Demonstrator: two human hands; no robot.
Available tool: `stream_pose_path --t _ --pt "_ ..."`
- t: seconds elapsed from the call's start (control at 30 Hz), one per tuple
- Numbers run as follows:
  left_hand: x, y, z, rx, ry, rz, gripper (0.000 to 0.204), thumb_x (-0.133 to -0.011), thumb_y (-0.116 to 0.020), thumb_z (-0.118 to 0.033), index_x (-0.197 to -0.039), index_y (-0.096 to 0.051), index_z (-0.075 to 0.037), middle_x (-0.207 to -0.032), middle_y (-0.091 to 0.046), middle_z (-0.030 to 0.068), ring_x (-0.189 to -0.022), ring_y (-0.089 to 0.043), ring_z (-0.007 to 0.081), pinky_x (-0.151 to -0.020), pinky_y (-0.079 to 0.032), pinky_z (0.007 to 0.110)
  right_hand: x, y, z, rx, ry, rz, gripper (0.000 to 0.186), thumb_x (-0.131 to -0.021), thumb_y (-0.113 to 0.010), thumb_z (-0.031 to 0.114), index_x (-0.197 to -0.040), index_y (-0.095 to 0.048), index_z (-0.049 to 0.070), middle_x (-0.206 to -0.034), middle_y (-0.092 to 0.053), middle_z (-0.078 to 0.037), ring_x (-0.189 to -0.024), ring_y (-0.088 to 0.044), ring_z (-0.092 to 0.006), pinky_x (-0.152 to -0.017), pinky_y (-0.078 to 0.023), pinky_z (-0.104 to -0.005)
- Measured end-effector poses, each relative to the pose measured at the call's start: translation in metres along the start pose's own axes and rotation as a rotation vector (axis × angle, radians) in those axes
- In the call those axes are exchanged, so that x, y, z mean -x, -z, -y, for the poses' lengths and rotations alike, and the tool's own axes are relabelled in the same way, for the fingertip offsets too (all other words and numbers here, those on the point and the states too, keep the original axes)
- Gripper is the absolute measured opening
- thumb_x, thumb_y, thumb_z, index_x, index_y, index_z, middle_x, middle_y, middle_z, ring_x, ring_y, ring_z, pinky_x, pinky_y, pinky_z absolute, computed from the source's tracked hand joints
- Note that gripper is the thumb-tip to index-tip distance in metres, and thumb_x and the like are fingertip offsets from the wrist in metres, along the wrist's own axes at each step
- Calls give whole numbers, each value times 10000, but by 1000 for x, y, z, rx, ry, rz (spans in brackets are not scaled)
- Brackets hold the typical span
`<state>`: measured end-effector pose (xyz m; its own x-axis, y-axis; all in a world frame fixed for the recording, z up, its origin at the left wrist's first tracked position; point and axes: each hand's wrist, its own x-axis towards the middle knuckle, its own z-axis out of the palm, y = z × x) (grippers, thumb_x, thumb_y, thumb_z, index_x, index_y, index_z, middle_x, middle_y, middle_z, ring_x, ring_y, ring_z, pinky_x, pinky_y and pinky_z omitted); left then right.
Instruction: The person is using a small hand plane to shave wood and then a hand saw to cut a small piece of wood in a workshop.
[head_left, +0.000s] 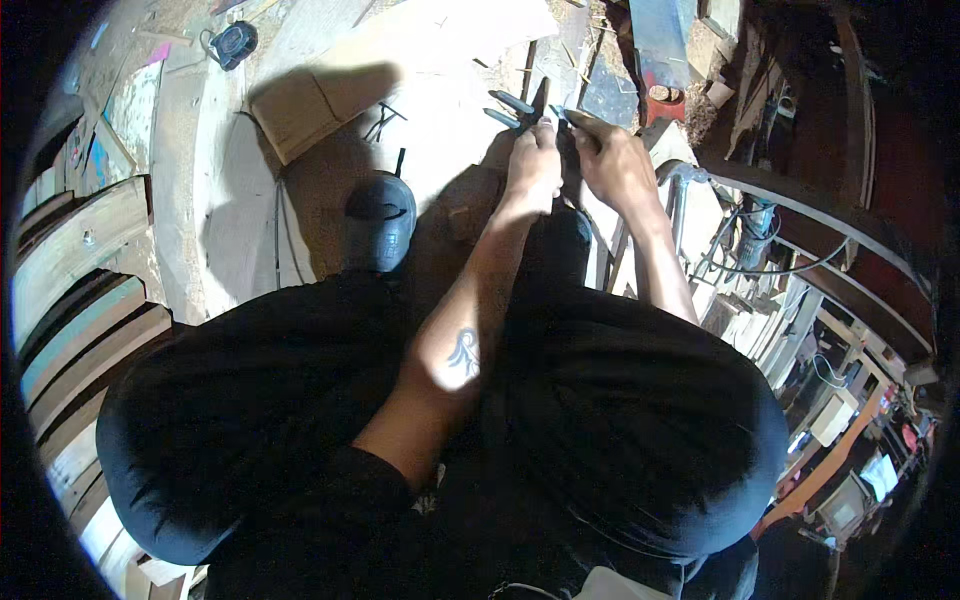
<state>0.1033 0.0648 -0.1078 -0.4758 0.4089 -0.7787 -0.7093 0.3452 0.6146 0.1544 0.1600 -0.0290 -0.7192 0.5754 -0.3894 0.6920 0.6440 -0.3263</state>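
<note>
- The person sits with both knees in black trousers spread wide, feet in dark grey rounded shoes (378, 222) planted on the pale, scuffed wooden floor (215, 200).
- The left hand (534, 166) and the right hand (612, 160) are close together, just ahead of the feet, both curled shut around a tool.
- The tool is a pair of pliers with light blue handles (510, 110); the left hand grips at its joint, and the blue handles jut out to the left beyond the fingers.
- The right hand closes on the tool's other side; what sits between the hands is too small and dark to make out.
- A brown cardboard sheet (300, 105) lies on the floor towards the upper left, well apart from the hands.
- A small black round device (235, 42) lies near the floor's top-left edge.
- A curved grey metal tube frame (700, 175) runs just right of the right forearm.
</note>
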Motion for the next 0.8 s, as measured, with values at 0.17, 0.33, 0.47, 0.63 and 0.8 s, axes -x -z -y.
stream_pose_path --t 0.17,0.33,0.47,0.63,0.8 --pt "-22 -8 26 -60 -111 -73 592 -1053 -375 -446 -1167 -639 72 -1063 -682 313 -1003 -663 444 -882 -516 461 3 -12 7 184 60 -55 304 -957 -591 268 -1221 -725 198 -918 -713 -240 -871 -708 -403 -810 -556 -487" --pt "-7 -11 3 -105 -94 -120 581 -1057 -374 -443 -1170 -635 64 -1005 -697 302 -940 -698 423 -823 -555 458 -15 -13 7 129 90 -79 301 -959 -581 269 -1198 -736 171 -880 -702 -260 -825 -711 -406 -775 -565 -481" --pt "0 -6 -6 -52 -13 -21 572 -1069 -350 -493 -1126 -606 16 -603 -564 82 -454 -564 182 -414 -464 345 -41 -11 10 84 29 -72 334 -969 -584 324 -1184 -733 116 -926 -703 -276 -897 -702 -434 -861 -550 -494" --pt "-5 -7 12 254 21 116 516 -1066 -379 -505 -907 -537 -39 -610 -556 40 -446 -518 148 -400 -430 313 -61 -6 -15 -62 -94 49 378 -983 -558 330 -1240 -701 91 -1026 -692 -308 -1059 -674 -425 -938 -524 -486" --pt "3 -4 4 136 103 43 578 -1060 -394 -511 -1061 -614 23 -769 -646 115 -574 -615 189 -517 -513 355 -16 -15 -27 -108 -62 56 352 -987 -570 316 -1237 -709 109 -990 -695 -309 -1018 -686 -432 -911 -535 -477"
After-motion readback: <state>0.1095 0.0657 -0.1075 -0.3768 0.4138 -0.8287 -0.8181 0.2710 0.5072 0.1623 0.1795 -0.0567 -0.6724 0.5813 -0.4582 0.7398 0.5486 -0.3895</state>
